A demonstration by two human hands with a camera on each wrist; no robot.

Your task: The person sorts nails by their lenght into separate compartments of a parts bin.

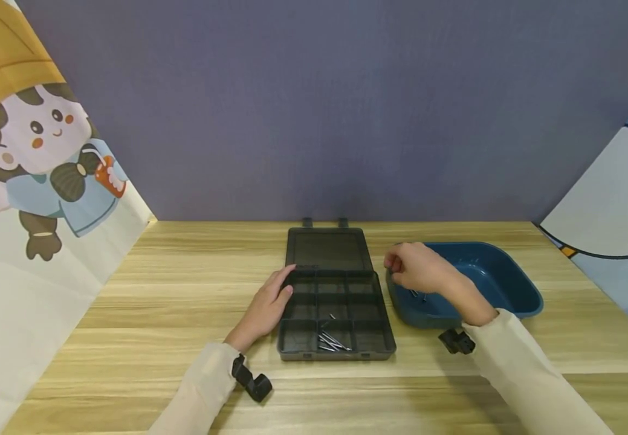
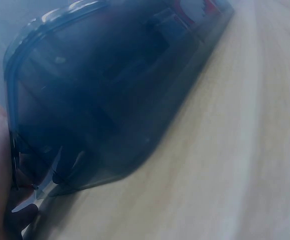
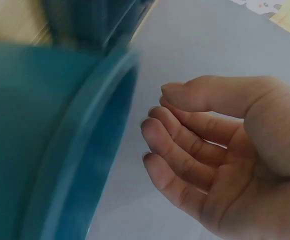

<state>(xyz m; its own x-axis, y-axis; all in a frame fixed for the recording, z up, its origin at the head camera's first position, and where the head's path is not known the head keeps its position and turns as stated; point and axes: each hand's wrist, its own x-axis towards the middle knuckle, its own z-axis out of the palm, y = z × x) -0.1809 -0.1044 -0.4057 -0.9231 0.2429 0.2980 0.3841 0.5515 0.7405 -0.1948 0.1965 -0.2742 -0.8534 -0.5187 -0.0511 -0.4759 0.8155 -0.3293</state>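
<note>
Head view: left hand (image 1: 265, 308) lies relaxed along the divided box (image 1: 336, 356), fingers extended, clenching nothing, probably steadying it. Lid (image 1: 327, 249) folded back beyond those fingertips, leaving the compartments exposed. Metal pins (image 1: 334, 343) sit right of my left fingers and nearer me, in the front-middle compartment. Right hand (image 1: 417, 266) hovers above the blue bin (image 1: 531, 302), likely placed there for easy reach; thumb and index meet, but I cannot tell whether they pinch anything.
</note>
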